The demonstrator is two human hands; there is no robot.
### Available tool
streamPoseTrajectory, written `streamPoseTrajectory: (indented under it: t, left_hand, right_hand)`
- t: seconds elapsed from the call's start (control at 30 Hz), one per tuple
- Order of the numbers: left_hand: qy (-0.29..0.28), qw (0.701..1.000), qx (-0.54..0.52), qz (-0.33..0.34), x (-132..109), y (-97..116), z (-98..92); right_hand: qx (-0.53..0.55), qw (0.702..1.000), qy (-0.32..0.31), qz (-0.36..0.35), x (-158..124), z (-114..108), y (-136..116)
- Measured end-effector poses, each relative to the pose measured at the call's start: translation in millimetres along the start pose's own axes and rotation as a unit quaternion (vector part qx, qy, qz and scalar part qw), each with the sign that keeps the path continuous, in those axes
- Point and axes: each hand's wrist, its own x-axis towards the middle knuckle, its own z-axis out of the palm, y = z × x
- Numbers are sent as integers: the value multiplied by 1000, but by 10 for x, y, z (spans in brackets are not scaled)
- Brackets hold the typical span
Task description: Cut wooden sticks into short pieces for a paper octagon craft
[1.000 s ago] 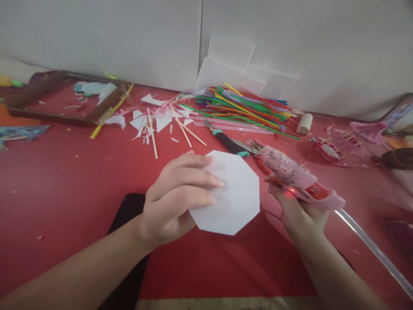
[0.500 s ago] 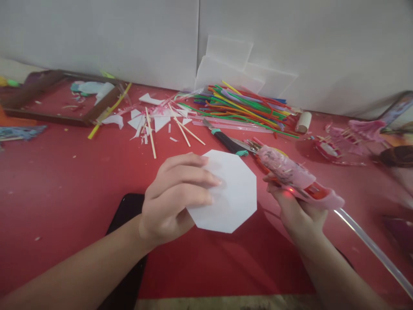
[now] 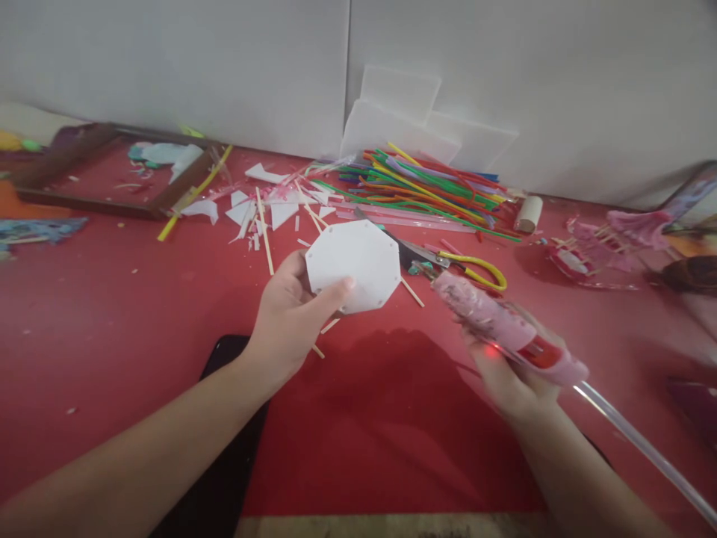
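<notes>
My left hand (image 3: 291, 314) grips a white octagonal card (image 3: 358, 261), its thumb pressed on the upper face and the fingers underneath. Small marks show near several of the card's corners. Thin wooden sticks (image 3: 413, 292) stick out from beneath the card; whether they are fixed to it I cannot tell. In my right hand (image 3: 507, 373) is a pink glue gun (image 3: 493, 317), its red light on and a clear glue stick (image 3: 632, 430) coming out of the back. The nozzle points toward the card but stays apart from it. Yellow-handled scissors (image 3: 485, 270) lie just beyond the nozzle.
Behind the card lies a dark-handled cutter (image 3: 400, 250). Colourful pipe cleaners (image 3: 431, 183) and white paper scraps (image 3: 284, 214) spread along the wall. A brown frame (image 3: 84, 200) lies at left, a black phone-like slab (image 3: 224, 448) by my left forearm, and a pink model (image 3: 605, 239) at right.
My left hand has turned the card over and moved it away from me, so the thumb is now on top and sticks show below. The glue gun has shifted slightly left and down, uncovering the scissors' handles.
</notes>
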Motion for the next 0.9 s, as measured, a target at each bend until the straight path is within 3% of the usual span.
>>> streamPoseTrajectory:
  t: [0.13,0.33,0.9]
  left_hand:
    - [9,1000,-19,0,-2,-13,-9]
    - [13,999,-14,36,-14,-55,-28]
    - [0,997,39,60,-32,-69,-31]
  right_hand:
    - [-21,995,-35,-87,78,-23,-140]
    - [-16,995,-34,-98,83,0,-153]
    - [-25,992,-33,-119,102,1,-150]
